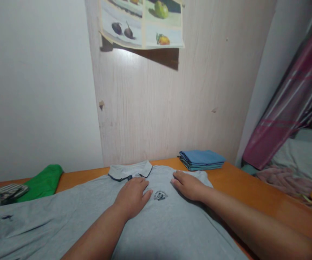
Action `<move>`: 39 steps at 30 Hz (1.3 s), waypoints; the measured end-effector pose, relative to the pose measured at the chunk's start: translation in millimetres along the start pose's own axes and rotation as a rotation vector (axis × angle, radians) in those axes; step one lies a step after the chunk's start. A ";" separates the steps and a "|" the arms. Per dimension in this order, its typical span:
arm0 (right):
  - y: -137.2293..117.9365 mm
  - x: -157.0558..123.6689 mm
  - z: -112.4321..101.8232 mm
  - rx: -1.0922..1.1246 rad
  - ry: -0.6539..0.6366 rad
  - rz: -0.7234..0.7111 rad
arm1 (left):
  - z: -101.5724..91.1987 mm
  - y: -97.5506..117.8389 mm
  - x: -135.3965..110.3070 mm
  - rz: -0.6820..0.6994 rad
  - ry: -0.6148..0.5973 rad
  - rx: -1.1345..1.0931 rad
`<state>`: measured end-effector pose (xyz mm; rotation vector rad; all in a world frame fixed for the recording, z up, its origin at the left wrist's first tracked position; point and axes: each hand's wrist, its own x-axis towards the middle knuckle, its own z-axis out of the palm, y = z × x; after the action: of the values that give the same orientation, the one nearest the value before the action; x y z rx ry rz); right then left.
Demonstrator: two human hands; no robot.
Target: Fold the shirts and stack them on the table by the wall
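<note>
A light grey polo shirt (156, 224) lies spread front side up on the orange-brown table (253, 191), its collar (131, 169) with a dark edge toward the wall. Just below that collar, my left hand (133, 196) rests flat on the chest, fingers stretched out. My right hand (187, 184) lies palm down near the shoulder and sleeve on the right, also with fingers extended. Between the two hands shows a dark printed emblem (160, 195). Neither hand grips anything. The lower part of the shirt runs out of view at the bottom.
Folded blue cloths (202, 159) are stacked at the back right. On the left lie a green cloth (43, 182), a striped cloth (5, 193) and more grey fabric (7, 227). A wall with fruit pictures (142, 23) stands behind; a pink curtain (283, 104) hangs at right.
</note>
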<state>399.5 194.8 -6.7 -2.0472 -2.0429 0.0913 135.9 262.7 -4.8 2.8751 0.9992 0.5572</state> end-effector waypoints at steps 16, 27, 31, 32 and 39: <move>29.4 -53.1 -15.9 -0.102 -0.072 0.047 | 7.1 -8.6 0.2 -0.014 -0.015 0.028; -36.8 -83.5 -16.6 0.110 -0.001 -0.002 | -10.2 14.2 1.3 0.038 0.001 0.309; -47.2 -95.3 4.4 0.063 -0.051 -0.018 | -12.5 24.3 -0.6 -0.061 -0.050 0.319; -45.4 -96.1 7.9 0.051 -0.052 -0.020 | -12.6 26.2 -3.0 -0.087 -0.049 0.322; -36.6 -92.0 16.7 0.013 -0.023 -0.059 | -9.6 27.3 -51.6 -0.252 -0.026 0.163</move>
<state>358.6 105.3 -26.8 -1.9857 -2.1091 0.1171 111.2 209.0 -7.9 2.8169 1.4370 0.4373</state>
